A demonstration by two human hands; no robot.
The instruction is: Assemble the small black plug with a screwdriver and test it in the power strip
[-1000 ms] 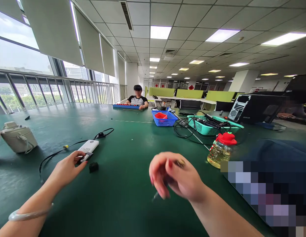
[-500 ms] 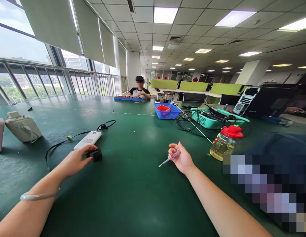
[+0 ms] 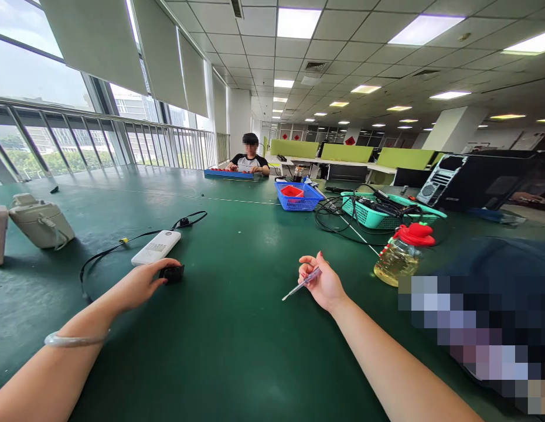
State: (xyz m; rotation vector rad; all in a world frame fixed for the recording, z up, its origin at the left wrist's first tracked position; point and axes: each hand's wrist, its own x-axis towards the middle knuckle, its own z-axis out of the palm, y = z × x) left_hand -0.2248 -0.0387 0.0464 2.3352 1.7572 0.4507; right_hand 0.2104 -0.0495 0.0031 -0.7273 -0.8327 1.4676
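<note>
My left hand is closed around one side of a small black box-like object, thumb in front and fingers behind. What kind of object it is, I cannot make out. Just behind that hand lies a white power bank with a black cable running past it. My right hand grips a slim screwdriver with a clear handle. Its tip points down and to the left, over the green table, apart from the black object.
At left stand a beige bag-like case and a pale upright slab. Farther back are a blue basket and a teal basket of cables. A red-lidded jar stands right of my right hand. A person sits across the table.
The black object has turned in my left hand, so a flatter dark face shows. My right hand and the screwdriver have hardly moved.
</note>
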